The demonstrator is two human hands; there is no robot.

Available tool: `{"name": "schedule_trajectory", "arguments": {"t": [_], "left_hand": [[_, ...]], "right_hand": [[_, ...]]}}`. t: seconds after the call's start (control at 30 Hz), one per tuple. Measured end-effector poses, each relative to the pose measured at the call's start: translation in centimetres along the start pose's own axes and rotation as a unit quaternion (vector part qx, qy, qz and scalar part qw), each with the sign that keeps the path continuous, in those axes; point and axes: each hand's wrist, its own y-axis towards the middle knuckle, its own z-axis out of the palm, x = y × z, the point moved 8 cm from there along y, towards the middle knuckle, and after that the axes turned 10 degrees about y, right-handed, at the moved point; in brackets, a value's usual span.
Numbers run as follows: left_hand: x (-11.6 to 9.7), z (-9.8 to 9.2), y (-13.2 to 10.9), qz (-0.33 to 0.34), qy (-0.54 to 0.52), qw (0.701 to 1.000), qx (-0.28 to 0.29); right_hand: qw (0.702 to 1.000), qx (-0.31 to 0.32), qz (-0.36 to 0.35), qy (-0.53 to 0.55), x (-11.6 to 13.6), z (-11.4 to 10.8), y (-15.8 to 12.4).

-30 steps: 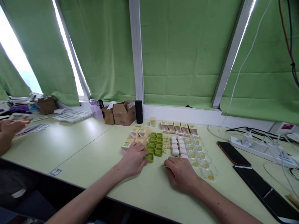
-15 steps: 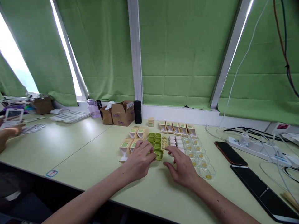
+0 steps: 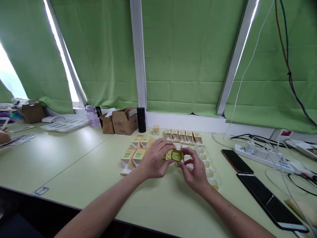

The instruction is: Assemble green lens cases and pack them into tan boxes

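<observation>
Between both hands, raised above the table, is a small olive-green square tray (image 3: 177,155), its hollow facing me. The fingers and thumb of my left hand (image 3: 158,159) pinch its left side. On the right side, my right hand (image 3: 194,170) grips it between thumb and fingers. Behind the hands, other green trays and the small yellowish pieces are mostly hidden. Clear plastic cups (image 3: 215,179) with yellow centres stand in rows just right of my right hand. Left of my left hand lie open cardboard boxes (image 3: 127,158) with green labels.
A row of similar small boxes (image 3: 182,136) stands behind, near the wall. Brown cartons (image 3: 125,121) and a black cylinder (image 3: 141,120) are at the back. To the right lie two phones, one a dark phone (image 3: 237,161), and a power strip (image 3: 262,157) with cables. Someone's hand (image 3: 4,137) is at far left.
The green tray has been lifted off the table and tilted up. My right hand, formerly apart and empty, has closed on its right side. The view has shifted slightly right.
</observation>
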Motion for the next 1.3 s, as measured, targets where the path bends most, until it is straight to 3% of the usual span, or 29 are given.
{"name": "schedule_trajectory", "arguments": {"t": [0.2,0.5,0.8,1.1,1.3], "left_hand": [[1.5,1.0,-1.7,-0.025,-0.054,0.998,-0.030],[4.0,2.5,-2.8,-0.173,-0.138,0.975,-0.036],[4.7,3.5,-3.2,-0.261,-0.127,0.957,0.016],[4.3,3.5,-2.9,-0.219,-0.093,0.971,0.038],[2.8,2.3,-2.6,-0.106,-0.039,0.994,0.002]], "right_hand": [[1.000,0.017,0.011,0.008,-0.4,0.6,-0.4],[0.997,0.051,0.051,0.014,-1.0,1.0,-0.4],[0.993,0.048,0.100,0.051,-1.3,1.3,-0.2],[0.992,0.043,0.109,0.044,-1.9,0.9,-0.1],[0.994,0.052,0.087,0.043,-0.9,0.6,0.2]]}}
